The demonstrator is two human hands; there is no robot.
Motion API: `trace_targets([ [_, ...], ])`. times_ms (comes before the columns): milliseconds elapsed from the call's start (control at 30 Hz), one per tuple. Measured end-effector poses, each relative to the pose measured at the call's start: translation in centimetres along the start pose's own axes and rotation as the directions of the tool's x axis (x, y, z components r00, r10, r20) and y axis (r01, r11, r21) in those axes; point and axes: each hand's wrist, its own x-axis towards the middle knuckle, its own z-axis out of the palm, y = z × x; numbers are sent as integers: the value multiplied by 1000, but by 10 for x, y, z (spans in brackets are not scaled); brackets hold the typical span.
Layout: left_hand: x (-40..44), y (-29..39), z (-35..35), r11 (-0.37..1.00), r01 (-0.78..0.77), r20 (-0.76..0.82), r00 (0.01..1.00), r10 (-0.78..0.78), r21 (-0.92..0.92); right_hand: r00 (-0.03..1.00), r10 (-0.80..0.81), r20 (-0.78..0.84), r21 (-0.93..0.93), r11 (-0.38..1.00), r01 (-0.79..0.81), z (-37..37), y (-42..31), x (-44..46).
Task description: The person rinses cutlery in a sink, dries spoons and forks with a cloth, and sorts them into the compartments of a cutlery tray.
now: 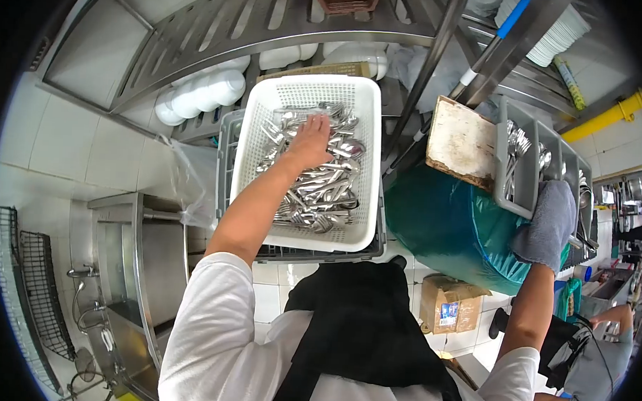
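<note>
My left hand reaches down into a white plastic basket and touches the heap of loose cutlery, its fingers stretched out over the metal. Forks and spoons lie there in all directions. A grey cloth is bunched around my right hand, covering the fingers. Cloth and hand are at the near side of a grey cutlery tray, whose compartments contain sorted forks and spoons. Near the cloth, a metal handle end pokes out.
The basket rests on a grey rack. Below the tray stands a bin with a green liner; a worn white board lies beside the tray. A cardboard box is on the floor. Another person works at right. White bowls fill a shelf.
</note>
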Motion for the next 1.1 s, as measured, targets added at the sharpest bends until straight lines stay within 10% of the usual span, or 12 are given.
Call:
trace_targets([
  [100, 18, -15, -19, 989, 87, 207, 976, -61, -119, 1000, 8, -29, 72, 997, -6, -9, -6, -5],
  [267, 18, -12, -11, 986, 14, 133, 990, -37, 166, 998, -29, -63, -15, 1000, 28, -5, -3, -3],
  [700, 31, -2, 3, 995, 56, -17, 998, -55, 77, 976, 216, -29, 81, 974, -213, -8, 2, 3],
  [967, -29, -21, -31, 942, -20, -305, 948, -89, -336, 976, 215, -35, 91, 973, -211, -16, -4, 3],
  [1100, -48, -47, -33, 610, -289, -517, 823, -235, -738, 995, 92, 22, -20, 996, -92, -26, -9, -3],
])
